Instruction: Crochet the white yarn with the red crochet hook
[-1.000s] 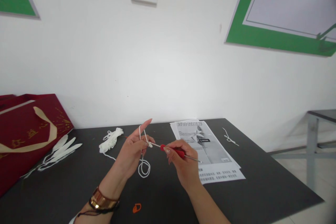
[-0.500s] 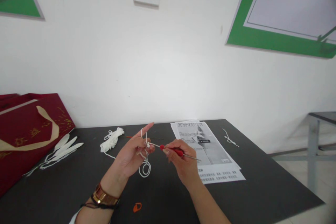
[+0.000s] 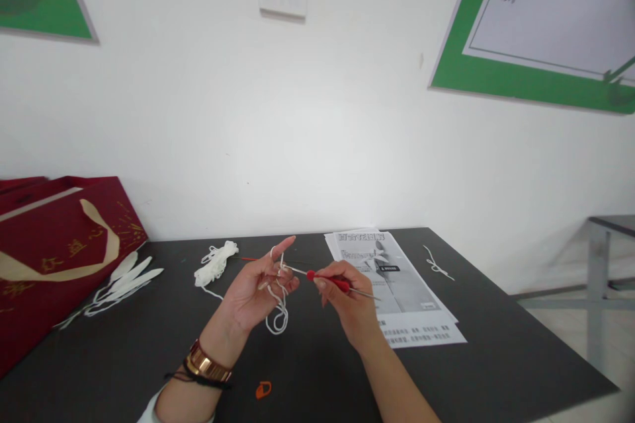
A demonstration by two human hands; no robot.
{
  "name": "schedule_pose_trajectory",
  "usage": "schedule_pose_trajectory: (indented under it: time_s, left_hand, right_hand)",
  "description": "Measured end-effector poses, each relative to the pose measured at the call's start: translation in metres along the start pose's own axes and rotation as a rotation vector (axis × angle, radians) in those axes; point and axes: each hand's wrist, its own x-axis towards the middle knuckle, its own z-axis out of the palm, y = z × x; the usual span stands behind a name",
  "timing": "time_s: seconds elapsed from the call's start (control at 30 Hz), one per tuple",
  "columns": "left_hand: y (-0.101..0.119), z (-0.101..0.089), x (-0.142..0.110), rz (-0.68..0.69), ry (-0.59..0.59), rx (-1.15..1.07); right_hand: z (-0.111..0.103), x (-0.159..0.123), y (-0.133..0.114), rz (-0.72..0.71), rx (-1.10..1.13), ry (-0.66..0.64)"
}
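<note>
White yarn [image 3: 280, 317] loops around the raised index finger of my left hand [image 3: 255, 294] and hangs below the palm. The thumb and other fingers of that hand pinch the yarn near a small worked bit. In my right hand [image 3: 350, 301] is a red-handled crochet hook [image 3: 331, 281], its metal tip pointing left into the yarn at the left fingertips. A second thin metal end sticks out behind the right hand. From a white yarn bundle [image 3: 216, 264] behind the left wrist, a strand runs toward the left hand.
Printed sheets [image 3: 409, 287] lie right of my hands on the dark table [image 3: 307, 377], with a short tied yarn piece [image 3: 436, 264] beyond. An orange stitch marker [image 3: 263, 389] is near the front. White leaf-shaped pieces [image 3: 126, 284] lie by a red gift bag [image 3: 59, 244] at left.
The view has shifted slightly, so everything sits a little further right. The yarn loop at the left index finger has slanted and drawn lower, and the hook tip stays at the left fingertips.
</note>
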Motion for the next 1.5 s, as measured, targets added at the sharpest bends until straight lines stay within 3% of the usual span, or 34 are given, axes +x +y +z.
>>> schedule_pose_trajectory:
  time_s: [0.2, 0.43, 0.6, 0.77, 1.07, 1.23, 1.4, 1.5]
  left_hand:
    - [-0.003, 0.004, -0.001, 0.189, 0.010, 0.350]
    - [-0.029, 0.015, -0.005, 0.211, -0.019, 0.494]
    - [-0.033, 0.020, -0.008, 0.211, -0.064, 0.441]
    - [-0.027, 0.021, -0.009, 0.136, -0.109, 0.315]
    - [-0.034, 0.017, -0.007, 0.125, -0.069, 0.178]
    - [-0.035, 0.017, -0.004, 0.147, 0.033, 0.243]
    - [-0.031, 0.016, -0.002, 0.144, 0.076, 0.267]
    - [-0.029, 0.014, 0.001, 0.205, 0.077, 0.346]
  right_hand:
    - [0.007, -0.004, 0.004, 0.019, -0.033, -0.009]
    - [0.016, -0.006, 0.009, 0.067, 0.116, -0.021]
    - [0.017, -0.005, 0.010, 0.149, 0.314, -0.013]
    - [0.019, -0.003, 0.005, 0.090, 0.354, -0.061]
    - [0.016, -0.006, 0.001, -0.075, 0.055, -0.067]
    - [0.018, -0.007, -0.009, -0.134, -0.040, -0.022]
    - [0.015, -0.006, -0.009, -0.103, -0.058, -0.053]
    - [0.013, -0.003, -0.004, -0.002, -0.052, -0.031]
